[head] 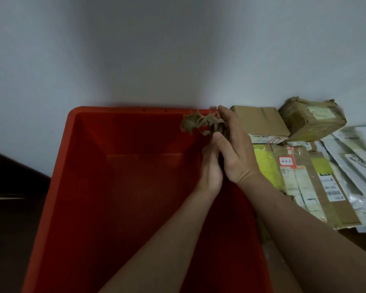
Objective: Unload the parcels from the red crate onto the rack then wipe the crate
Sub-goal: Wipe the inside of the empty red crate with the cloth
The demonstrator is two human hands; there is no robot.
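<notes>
We grip the rag (197, 123) in our right hand (237, 153) at the red crate (114, 109) far-right corner, with its floor down-left; the left hand (211, 172) grip is hidden.

**Crate end, fingers and labels out of sight**

The red crate (72, 166) runs off the bottom edge. Over its far right corner, the right hand (235, 151) covers the fingers of the left hand (210, 172) and part of the rag (197, 122). Right of the crate, parcels (304, 187) run off-frame, their labels (332, 188) unreadable.

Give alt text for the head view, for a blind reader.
The right hand grips a frayed tan cloth at the far right corner of a red crate, the left hand pressed against the right. The crate looks empty; parcels lie piled to its right.
</notes>
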